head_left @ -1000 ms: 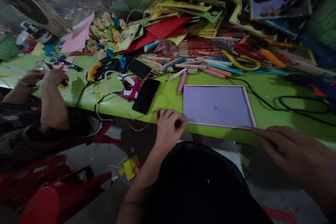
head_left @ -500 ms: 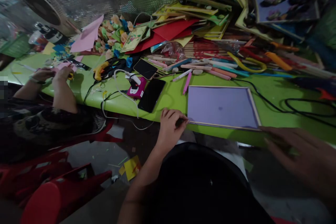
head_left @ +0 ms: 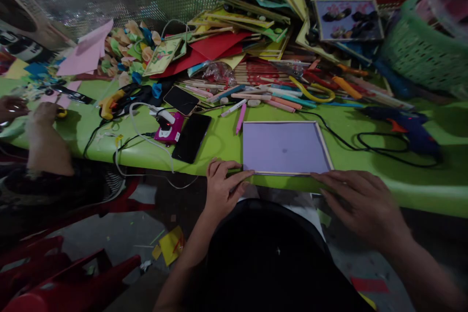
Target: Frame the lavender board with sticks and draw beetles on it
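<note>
One left hand (head_left: 221, 187) and one right hand (head_left: 360, 204) touch the near wooden edge of a purple panel (head_left: 285, 144), which lies flat at the front of the green worktop (head_left: 226, 134). Whether the left grip pinches its corner, I cannot tell; the right grip is loosely parted, a fingertip on the strip. Past them lie a black phone (head_left: 192, 139), a blue glue gun (head_left: 419, 131) and a pink pen (head_left: 240, 118); farther back, red sheets (head_left: 221, 46) and a green basket (head_left: 420, 53).

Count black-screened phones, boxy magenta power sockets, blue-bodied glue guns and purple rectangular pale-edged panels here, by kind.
Black-screened phones: 2
Magenta power socket: 1
Blue glue gun: 1
Purple pale-edged panels: 2
Total: 6
</note>
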`<state>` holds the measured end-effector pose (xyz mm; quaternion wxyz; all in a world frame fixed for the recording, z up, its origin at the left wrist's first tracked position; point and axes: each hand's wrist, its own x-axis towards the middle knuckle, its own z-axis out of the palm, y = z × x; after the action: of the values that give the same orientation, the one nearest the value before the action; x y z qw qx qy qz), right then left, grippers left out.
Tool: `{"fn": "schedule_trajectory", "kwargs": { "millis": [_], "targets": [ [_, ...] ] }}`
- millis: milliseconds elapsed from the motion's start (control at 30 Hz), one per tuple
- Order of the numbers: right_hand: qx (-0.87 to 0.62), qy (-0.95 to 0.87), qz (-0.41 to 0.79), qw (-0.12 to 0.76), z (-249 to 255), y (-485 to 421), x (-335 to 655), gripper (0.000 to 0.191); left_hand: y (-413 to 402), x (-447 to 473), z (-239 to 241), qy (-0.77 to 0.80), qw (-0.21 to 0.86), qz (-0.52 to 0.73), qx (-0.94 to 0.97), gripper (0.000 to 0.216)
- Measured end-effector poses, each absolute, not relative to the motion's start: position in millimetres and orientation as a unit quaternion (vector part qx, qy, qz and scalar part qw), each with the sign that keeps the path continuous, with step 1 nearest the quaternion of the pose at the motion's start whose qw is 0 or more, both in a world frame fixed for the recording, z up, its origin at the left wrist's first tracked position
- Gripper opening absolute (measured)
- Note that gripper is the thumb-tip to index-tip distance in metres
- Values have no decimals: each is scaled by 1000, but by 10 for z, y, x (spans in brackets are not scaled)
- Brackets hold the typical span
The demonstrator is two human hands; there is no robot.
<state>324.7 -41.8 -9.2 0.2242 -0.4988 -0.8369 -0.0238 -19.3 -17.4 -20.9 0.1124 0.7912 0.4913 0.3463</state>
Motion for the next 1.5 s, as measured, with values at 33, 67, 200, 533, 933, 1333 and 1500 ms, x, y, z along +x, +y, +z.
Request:
{"fn": "schedule_trajectory", "kwargs": {
  "millis": [33, 67, 200, 533, 933, 1333, 1500],
  "targets": [
    [-499, -838, -25, 218, -98, -420, 3234, 33, -176, -197, -209, 488, 110, 345, 794, 30],
    [-498, -840, -27, 213, -104, -422, 3224, 34, -176, -199, -209, 485, 108, 345, 796, 30],
    [-503, -840, -20, 204, -114, -425, 3209, 37, -179, -193, -212, 487, 106, 342, 797, 30],
    [-500, -843, -30, 195, -140, -443, 3212, 38, -169, -169, -213, 495, 99, 330, 797, 26],
    [-484, -852, -70, 187, 20, -408, 3176, 35, -193, -302, -196, 469, 203, 354, 783, 49],
    [-439, -876, -24, 199, 27, -249, 2464, 33, -211, -323, -243, 460, 194, 363, 787, 44],
    [-425, -887, -29, 181, -26, -218, 2352, 34, -206, -322, -248, 464, 189, 352, 791, 41]
  ]
}}
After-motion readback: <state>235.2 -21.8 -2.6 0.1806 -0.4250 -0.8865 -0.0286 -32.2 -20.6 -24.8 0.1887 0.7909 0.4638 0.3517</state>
